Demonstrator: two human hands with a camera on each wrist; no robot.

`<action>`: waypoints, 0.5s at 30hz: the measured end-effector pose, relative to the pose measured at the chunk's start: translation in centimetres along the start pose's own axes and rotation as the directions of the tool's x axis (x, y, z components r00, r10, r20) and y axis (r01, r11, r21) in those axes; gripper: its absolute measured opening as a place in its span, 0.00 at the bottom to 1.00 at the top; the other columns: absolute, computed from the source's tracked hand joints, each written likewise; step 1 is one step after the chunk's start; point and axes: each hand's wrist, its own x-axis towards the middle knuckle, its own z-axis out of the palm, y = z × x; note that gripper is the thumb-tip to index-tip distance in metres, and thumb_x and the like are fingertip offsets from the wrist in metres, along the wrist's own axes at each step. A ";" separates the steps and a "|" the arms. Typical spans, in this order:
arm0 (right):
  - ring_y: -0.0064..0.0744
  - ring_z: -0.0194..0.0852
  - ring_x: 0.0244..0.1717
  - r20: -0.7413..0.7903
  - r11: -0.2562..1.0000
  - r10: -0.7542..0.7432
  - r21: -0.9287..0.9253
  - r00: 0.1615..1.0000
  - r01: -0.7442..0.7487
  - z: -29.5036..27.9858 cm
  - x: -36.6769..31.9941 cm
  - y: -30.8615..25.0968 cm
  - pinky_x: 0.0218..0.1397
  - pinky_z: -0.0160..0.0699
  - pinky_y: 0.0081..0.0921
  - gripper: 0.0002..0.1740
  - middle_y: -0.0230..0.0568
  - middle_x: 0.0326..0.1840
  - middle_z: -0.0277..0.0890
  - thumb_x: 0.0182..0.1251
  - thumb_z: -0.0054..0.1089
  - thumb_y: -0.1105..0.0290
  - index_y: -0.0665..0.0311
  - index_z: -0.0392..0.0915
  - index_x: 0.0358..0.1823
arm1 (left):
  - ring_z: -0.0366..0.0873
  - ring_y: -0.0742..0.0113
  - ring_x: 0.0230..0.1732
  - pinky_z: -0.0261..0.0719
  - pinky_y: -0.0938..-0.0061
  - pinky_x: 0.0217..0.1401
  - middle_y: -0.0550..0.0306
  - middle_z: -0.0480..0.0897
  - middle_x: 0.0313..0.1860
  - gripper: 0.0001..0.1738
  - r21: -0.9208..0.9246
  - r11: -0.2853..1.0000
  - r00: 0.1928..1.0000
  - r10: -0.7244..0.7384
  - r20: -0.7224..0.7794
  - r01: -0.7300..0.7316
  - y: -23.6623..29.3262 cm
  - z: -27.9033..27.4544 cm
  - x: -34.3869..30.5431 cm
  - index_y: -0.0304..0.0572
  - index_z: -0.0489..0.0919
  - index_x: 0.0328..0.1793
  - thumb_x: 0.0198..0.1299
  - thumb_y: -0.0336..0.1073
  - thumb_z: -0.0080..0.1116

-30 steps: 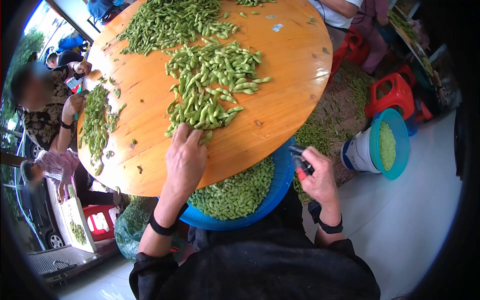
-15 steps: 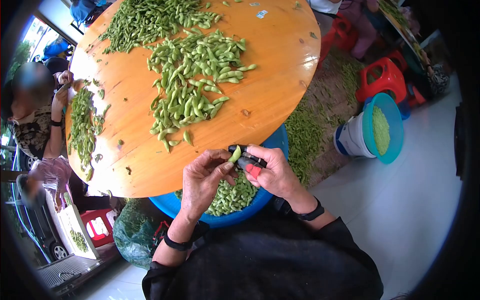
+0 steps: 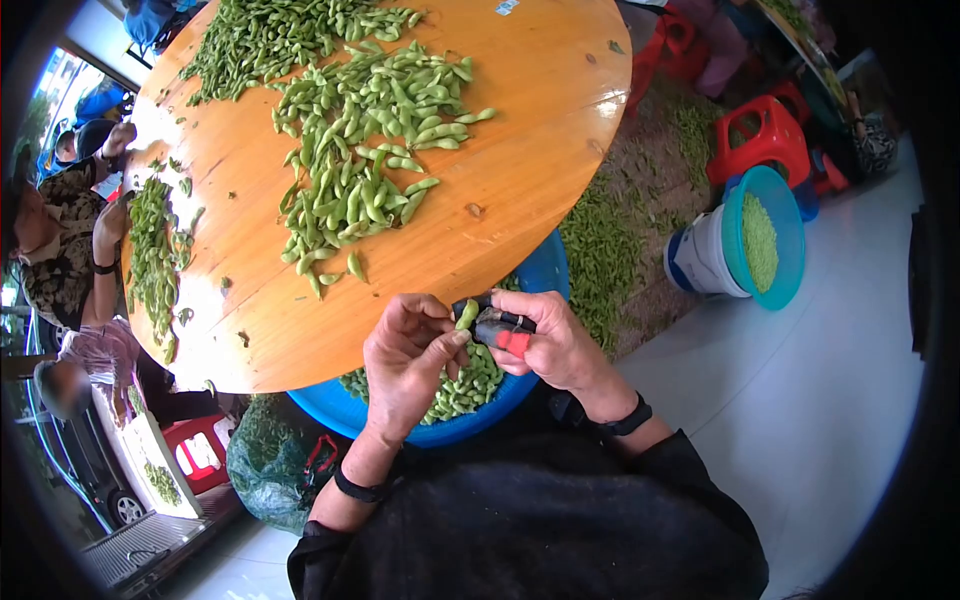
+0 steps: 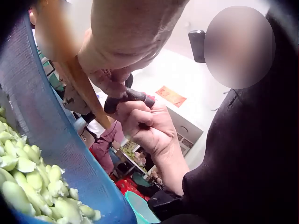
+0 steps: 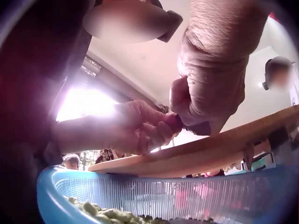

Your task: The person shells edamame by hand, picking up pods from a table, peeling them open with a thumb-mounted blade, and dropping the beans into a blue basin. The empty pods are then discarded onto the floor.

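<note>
A round wooden table (image 3: 530, 185) spreads across the head view, its near edge reaching over a blue basin (image 3: 553, 268) that holds plump green pieces (image 3: 462, 392). A pile of green pods (image 3: 345, 165) lies on the tabletop, a few loose ones near its lower end. Off to the right, a red stool (image 3: 760, 143) stands near a teal bowl (image 3: 791, 222) of pale green bits. Above the basin, a person's two hands meet: the right hand (image 3: 562, 345) has its fingers curled round a dark tool (image 3: 500, 330) with a red band, while the left hand (image 3: 405, 360) pinches a single pod (image 3: 467, 315) between thumb and fingers, right beside the tool's tip. Whether the tool bites the pod cannot be told.
</note>
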 end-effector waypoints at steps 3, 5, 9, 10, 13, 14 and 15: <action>0.11 0.55 0.18 0.126 0.941 0.032 0.331 0.992 -0.072 -0.7 -0.3 0.2 0.19 0.53 0.14 0.12 0.24 0.20 0.63 0.66 0.49 0.81 0.72 0.77 0.48 | 0.79 0.68 0.23 0.73 0.81 0.18 0.54 0.80 0.31 0.17 -0.315 0.936 0.981 -0.108 0.164 0.156 -0.1 -0.8 0.1 0.36 0.70 0.52 0.59 0.18 0.61; 0.10 0.53 0.18 0.282 0.844 -0.015 0.518 0.959 -0.139 -1.0 -0.4 0.0 0.20 0.51 0.14 0.14 0.24 0.21 0.62 0.67 0.48 0.82 0.73 0.78 0.52 | 0.77 0.66 0.18 0.66 0.81 0.13 0.52 0.81 0.31 0.19 -0.509 0.813 0.937 -0.123 0.327 0.285 -0.5 -0.8 0.0 0.37 0.70 0.54 0.59 0.22 0.63; 0.10 0.53 0.18 0.293 0.873 0.045 0.454 0.955 -0.180 -1.1 -0.8 -0.8 0.20 0.54 0.15 0.10 0.24 0.22 0.63 0.68 0.48 0.81 0.69 0.79 0.45 | 0.77 0.66 0.21 0.73 0.79 0.19 0.52 0.81 0.33 0.20 -0.559 0.747 0.906 -0.141 0.398 0.362 -1.5 -0.6 0.1 0.36 0.71 0.55 0.59 0.25 0.65; 0.16 0.57 0.18 0.188 0.979 0.043 0.189 0.981 -0.080 -1.0 -1.1 -1.2 0.21 0.58 0.19 0.08 0.27 0.22 0.64 0.65 0.50 0.81 0.69 0.77 0.41 | 0.77 0.66 0.21 0.73 0.79 0.19 0.52 0.81 0.33 0.20 -0.559 0.745 0.906 -0.141 0.400 0.363 -1.5 -0.4 0.0 0.36 0.71 0.55 0.59 0.25 0.65; 0.32 0.63 0.22 0.106 0.911 -0.156 -0.369 0.982 0.184 -1.0 -1.5 -1.1 0.26 0.63 0.28 0.05 0.37 0.24 0.65 0.57 0.53 0.82 0.69 0.73 0.35 | 0.81 0.65 0.30 0.81 0.75 0.34 0.56 0.80 0.33 0.20 -0.138 0.976 0.954 -0.126 0.271 0.168 -1.4 -0.1 -0.6 0.34 0.72 0.55 0.59 0.27 0.67; 0.42 0.66 0.25 0.170 0.723 -0.310 -0.597 0.935 0.348 -0.9 -1.5 -1.0 0.30 0.66 0.34 0.06 0.43 0.26 0.65 0.52 0.54 0.82 0.70 0.71 0.33 | 0.81 0.65 0.30 0.81 0.75 0.34 0.56 0.80 0.33 0.20 -0.138 0.976 0.954 -0.129 0.270 0.170 -1.4 -0.1 -0.7 0.34 0.72 0.55 0.59 0.27 0.67; 0.55 0.64 0.30 0.130 0.723 -0.273 -0.626 0.953 0.293 -0.7 -1.7 -1.0 0.33 0.65 0.40 0.11 0.50 0.29 0.64 0.44 0.54 0.83 0.72 0.71 0.33 | 0.82 0.66 0.31 0.82 0.74 0.35 0.55 0.81 0.33 0.18 0.114 0.992 0.969 -0.087 0.232 0.062 -1.3 0.0 -0.7 0.32 0.74 0.53 0.59 0.27 0.67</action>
